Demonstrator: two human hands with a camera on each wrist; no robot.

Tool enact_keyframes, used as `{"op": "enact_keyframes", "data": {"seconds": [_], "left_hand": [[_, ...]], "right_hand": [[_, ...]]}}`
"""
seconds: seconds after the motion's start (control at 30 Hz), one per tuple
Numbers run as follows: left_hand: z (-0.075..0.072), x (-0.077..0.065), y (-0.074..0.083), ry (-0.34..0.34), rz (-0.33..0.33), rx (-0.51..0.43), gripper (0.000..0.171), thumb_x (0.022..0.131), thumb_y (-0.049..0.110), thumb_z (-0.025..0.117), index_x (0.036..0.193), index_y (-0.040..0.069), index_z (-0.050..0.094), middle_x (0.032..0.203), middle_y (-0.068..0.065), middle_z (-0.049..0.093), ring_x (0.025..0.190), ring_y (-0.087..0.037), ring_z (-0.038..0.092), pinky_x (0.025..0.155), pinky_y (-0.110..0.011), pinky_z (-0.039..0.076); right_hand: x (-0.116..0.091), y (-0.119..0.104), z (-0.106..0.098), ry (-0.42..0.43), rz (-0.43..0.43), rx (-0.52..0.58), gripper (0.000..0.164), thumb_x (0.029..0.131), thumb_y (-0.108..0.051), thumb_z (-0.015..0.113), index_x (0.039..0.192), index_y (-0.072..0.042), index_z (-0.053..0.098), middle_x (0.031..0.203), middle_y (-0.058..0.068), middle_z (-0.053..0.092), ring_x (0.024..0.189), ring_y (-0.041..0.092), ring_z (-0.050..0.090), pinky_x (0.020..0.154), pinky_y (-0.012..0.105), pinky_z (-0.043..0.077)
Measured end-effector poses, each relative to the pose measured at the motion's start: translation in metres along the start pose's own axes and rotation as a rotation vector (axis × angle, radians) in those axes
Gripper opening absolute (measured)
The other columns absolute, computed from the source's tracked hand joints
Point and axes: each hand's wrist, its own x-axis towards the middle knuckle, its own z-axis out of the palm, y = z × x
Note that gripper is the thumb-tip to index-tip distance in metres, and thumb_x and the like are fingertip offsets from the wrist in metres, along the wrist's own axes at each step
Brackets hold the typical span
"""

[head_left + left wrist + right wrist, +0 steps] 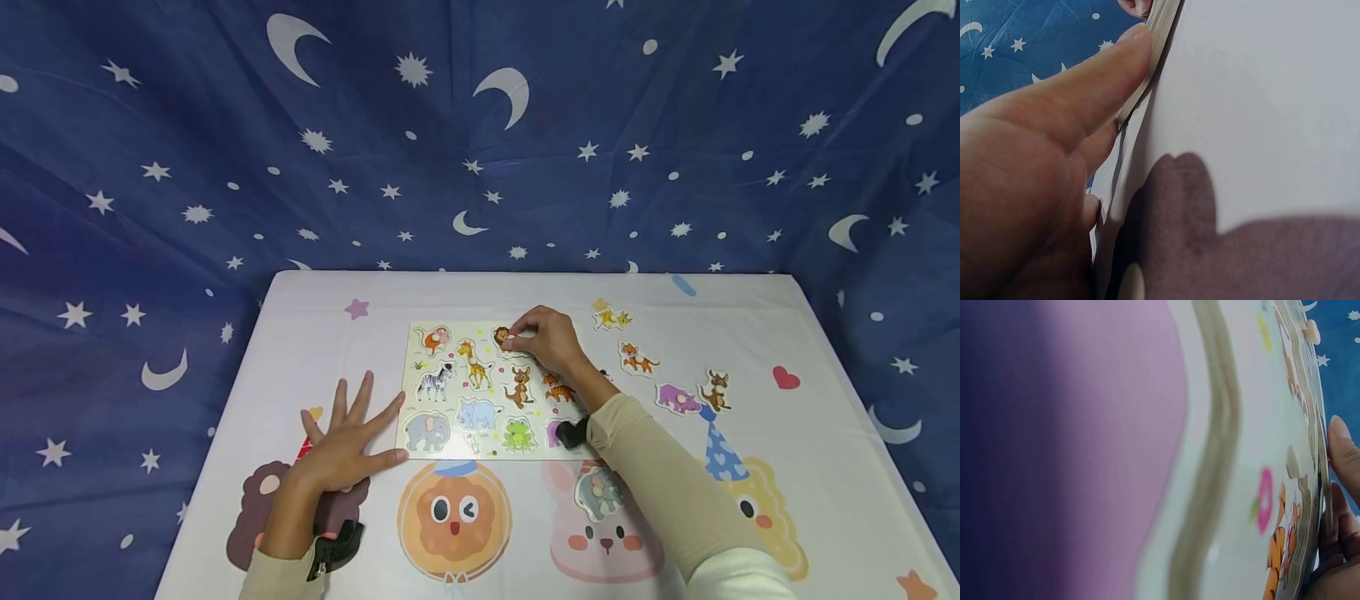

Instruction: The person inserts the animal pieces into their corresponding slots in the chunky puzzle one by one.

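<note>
My right hand (551, 340) is over the upper right part of a wooden animal puzzle board (455, 401). Thumb and fingers pinch a lion puzzle piece (500, 336), partly hidden behind them. In the right wrist view, the fingertips (1342, 440) appear at the right edge, beyond the board's pictures. My left hand (341, 446) lies with spread fingers at the board's left edge. Its thumb (1107, 81) touches the board's side in the left wrist view. Monkey, giraffe, zebra, elephant, rhino, frog, kangaroo and tiger pictures show on the board.
Loose pieces lie right of the board: a yellow animal (611, 318), a tiger (639, 359), a purple hippo (677, 398) and a kangaroo (715, 390). An elephant piece (598, 493) lies below the board, near my right forearm. The white tablecloth (322, 325) has cartoon prints.
</note>
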Motion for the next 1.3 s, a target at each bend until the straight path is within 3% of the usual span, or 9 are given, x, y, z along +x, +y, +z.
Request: {"op": "enact_keyframes", "data": {"seconds": [0.53, 0.97, 1.3], "left_hand": [[-0.002, -0.002, 0.0, 0.005, 0.002, 0.007, 0.086, 0.086, 0.07, 0.065, 0.159, 0.036, 0.034, 0.173, -0.014, -0.004, 0.154, -0.053, -0.016, 0.097, -0.088, -0.021], [0.0, -0.001, -0.001, 0.002, 0.015, 0.002, 0.085, 0.086, 0.07, 0.064, 0.159, 0.037, 0.034, 0.173, -0.013, -0.005, 0.154, -0.053, -0.018, 0.096, -0.088, -0.021], [0.0, -0.003, -0.002, -0.002, 0.013, 0.013, 0.086, 0.086, 0.07, 0.063, 0.159, 0.036, 0.033, 0.173, -0.013, -0.005, 0.154, -0.053, -0.017, 0.096, -0.089, -0.02]], "right_hand": [[0.001, -0.002, -0.001, -0.002, -0.017, -0.027, 0.021, 0.078, -0.031, 0.089, 0.088, -0.016, 0.08, 0.099, 0.002, 0.069, 0.098, 0.022, 0.064, 0.095, 0.041, 0.051], [0.0, -0.002, -0.004, -0.046, 0.01, -0.037, 0.021, 0.079, -0.03, 0.089, 0.091, -0.017, 0.079, 0.106, 0.001, 0.068, 0.104, 0.023, 0.064, 0.099, 0.042, 0.051], [-0.01, 0.002, -0.027, -0.023, 0.003, 0.169, 0.023, 0.088, -0.033, 0.082, 0.104, -0.016, 0.078, 0.113, 0.004, 0.068, 0.101, 0.024, 0.065, 0.086, 0.042, 0.056]]}}
